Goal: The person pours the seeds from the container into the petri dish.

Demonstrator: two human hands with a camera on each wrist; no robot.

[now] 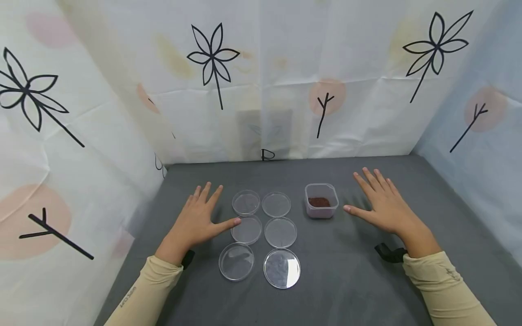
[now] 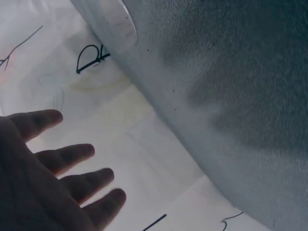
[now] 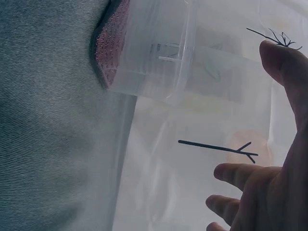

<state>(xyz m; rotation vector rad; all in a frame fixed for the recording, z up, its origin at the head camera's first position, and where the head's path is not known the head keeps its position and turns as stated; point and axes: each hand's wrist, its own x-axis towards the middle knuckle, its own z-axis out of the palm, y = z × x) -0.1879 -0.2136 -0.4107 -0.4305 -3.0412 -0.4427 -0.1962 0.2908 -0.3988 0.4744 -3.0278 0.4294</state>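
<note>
My left hand (image 1: pixel 195 222) hovers over the grey table with its fingers spread, left of two columns of clear round dishes. Its thumb tip overlaps the middle-left dish (image 1: pixel 246 229) in the head view; contact cannot be told. Several dishes make up the set, among them the far-right dish (image 1: pixel 276 204) and the near-right dish (image 1: pixel 282 268), which catches a bright reflection. To their right stands a clear square plastic tub (image 1: pixel 321 213) with reddish-brown granules (image 1: pixel 319 202) at its bottom. Beside the tub, my right hand (image 1: pixel 385 206) is held with fingers spread, holding nothing.
The grey table (image 1: pixel 326 290) reaches back to a white cloth (image 1: pixel 285 122) printed with line-drawn flowers. Cloth walls also stand at the left and right sides. A dark strap (image 1: pixel 390 253) shows at the right wrist.
</note>
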